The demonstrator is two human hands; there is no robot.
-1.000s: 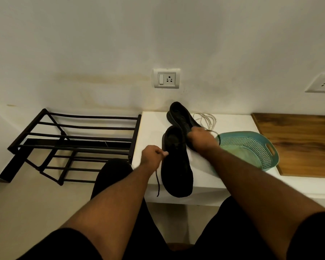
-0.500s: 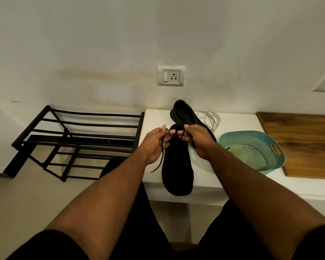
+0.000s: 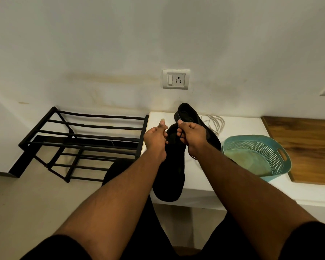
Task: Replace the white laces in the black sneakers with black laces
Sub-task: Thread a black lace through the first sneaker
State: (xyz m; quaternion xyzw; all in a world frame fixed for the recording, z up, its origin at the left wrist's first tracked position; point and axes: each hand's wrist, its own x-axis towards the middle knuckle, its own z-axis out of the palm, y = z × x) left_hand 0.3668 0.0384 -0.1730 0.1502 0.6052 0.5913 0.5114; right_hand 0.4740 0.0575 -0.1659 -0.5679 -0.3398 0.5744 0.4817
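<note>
I see both hands raised over the near black sneaker, which lies on the white bench with its toe hanging past the front edge toward me. The left hand has its fingers curled in, thumb up; it looks to be pinching a strand of the black lace, but the strand on that side is lost against the dark shoe, so I can't confirm it. The right hand is curled around the black lace: I can see a thin dark loop crossing its fingers, and a bit of lace trails below the wrist. The hands are just beside each other, not touching, above the sneaker's opening. The second black sneaker sits behind, angled toward the wall, partly hidden by the right hand. The white laces lie in a loose heap on the bench just right of that sneaker, near the wall. A teal perforated basket stands on the bench to the right, beside a wooden board. A black metal rack lies tipped on the floor left of the bench. A wall socket is above the sneakers.
</note>
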